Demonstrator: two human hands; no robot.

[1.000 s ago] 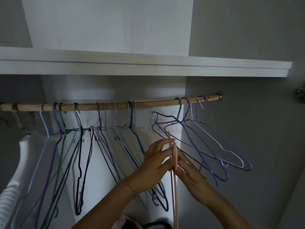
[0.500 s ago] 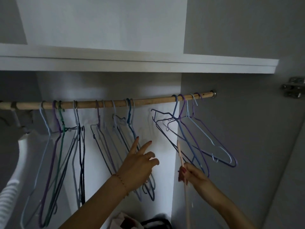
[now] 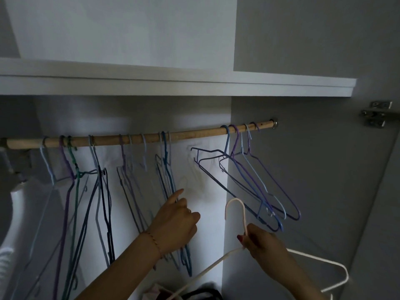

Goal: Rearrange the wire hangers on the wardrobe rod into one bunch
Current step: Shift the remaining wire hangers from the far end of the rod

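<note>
- Your right hand [image 3: 263, 243] has turned the pale pink hanger [image 3: 234, 210] hook-up — fingers pinched on its neck, held off and below the rod [image 3: 134, 138].
- Left hand [image 3: 176, 221] let go of it; now one finger pokes at the middle hangers [image 3: 166, 169], the rest loosely curled.
- Rod's lot is still in separate clumps, so hook pink on, then slide them together.

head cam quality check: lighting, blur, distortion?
Head view: dim overall, with a brighter patch on the back panel behind the hangers; no glare. Wide-angle bend shows in the rod and shelf. The left hand and the hangers it reaches into are slightly smeared; the pink hanger in the right hand reads sharper.
</note>
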